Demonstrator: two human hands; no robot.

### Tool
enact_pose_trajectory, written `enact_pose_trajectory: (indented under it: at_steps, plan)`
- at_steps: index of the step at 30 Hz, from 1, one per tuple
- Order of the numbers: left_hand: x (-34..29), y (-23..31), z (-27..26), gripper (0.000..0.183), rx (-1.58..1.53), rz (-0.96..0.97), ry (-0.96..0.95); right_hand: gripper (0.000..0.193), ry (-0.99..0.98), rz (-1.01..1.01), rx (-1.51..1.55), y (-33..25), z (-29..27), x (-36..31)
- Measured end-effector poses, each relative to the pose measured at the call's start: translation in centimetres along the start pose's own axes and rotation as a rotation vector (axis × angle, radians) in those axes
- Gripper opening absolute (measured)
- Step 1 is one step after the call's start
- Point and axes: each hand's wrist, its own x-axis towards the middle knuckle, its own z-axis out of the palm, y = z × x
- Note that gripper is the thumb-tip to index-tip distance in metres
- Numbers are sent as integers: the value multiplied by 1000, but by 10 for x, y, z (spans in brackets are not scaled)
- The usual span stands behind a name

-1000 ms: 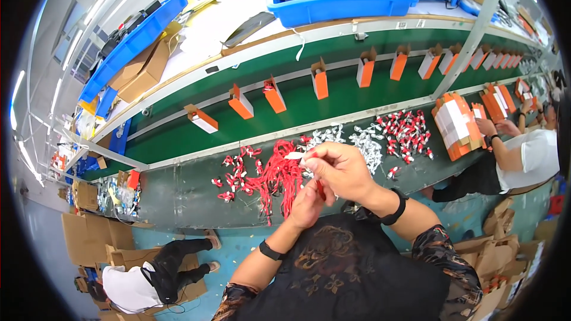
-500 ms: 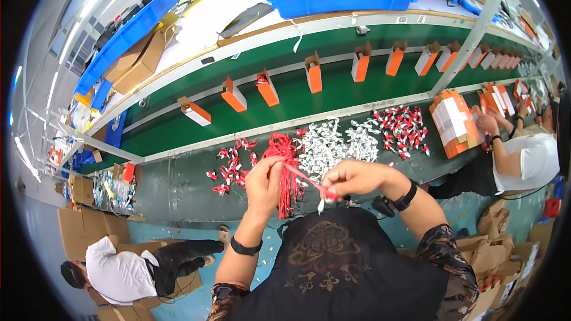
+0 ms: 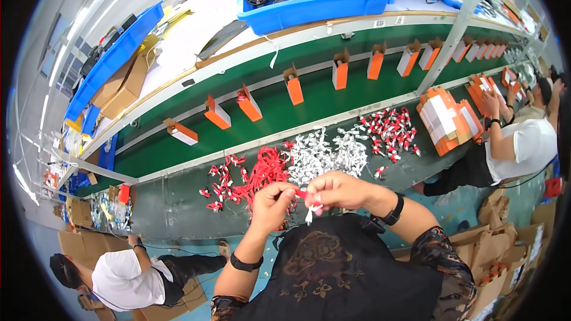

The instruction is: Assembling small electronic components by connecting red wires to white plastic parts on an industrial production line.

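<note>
My left hand (image 3: 272, 207) is closed in a pinch on one end of a red strap (image 3: 301, 194). Close beside it, my right hand (image 3: 340, 191) pinches the same strap where it is gathered around a small white cable piece (image 3: 310, 217), whose tip hangs below the fingers. The fingers hide how strap and cable are joined. Just beyond my left hand lies a tangled heap of red straps (image 3: 266, 169). A pile of white cables (image 3: 326, 156) spreads beyond my right hand.
Red-and-white bundles (image 3: 389, 132) lie to the right, with more bundles (image 3: 222, 179) on the left. Open orange-and-white boxes (image 3: 294, 87) line the green conveyor (image 3: 196, 116). Flattened orange cartons (image 3: 447, 122) are stacked near a co-worker (image 3: 518, 145). Another person (image 3: 128, 276) is at lower left.
My hands have drawn together, and the strap stretched between them is now a short gathered length. The view has shifted slightly. The person at lower left now reaches toward the table.
</note>
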Motion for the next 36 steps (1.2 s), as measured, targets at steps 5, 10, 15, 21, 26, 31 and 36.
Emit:
enact_pose_trajectory:
  at_steps: [5, 10, 15, 21, 26, 31, 36]
  plan:
    - [-2, 14, 29, 18, 63, -194, -59, 16, 609, -364, -247, 14, 2, 25]
    - [6, 24, 19, 14, 651, 120, 67, 10, 466, -187, -1468, 30, -14, 19]
    - [19, -9, 8, 8, -168, -228, 85, 11, 5, 95, -131, 31, -10, 28]
    - [25, -36, 26, 15, -1034, -374, 193, 12, 435, -133, 46, 21, -2, 60]
    - [35, -33, 19, 29, -1313, -409, 156, 18, 626, -444, -1497, 37, -15, 75]
    - [61, -60, 11, 25, -1050, -509, 406, 30, 557, -540, -1623, 40, -18, 87]
    - [118, -81, -12, 20, -920, -505, 456, 28, 389, -545, -1494, 28, -37, 79]
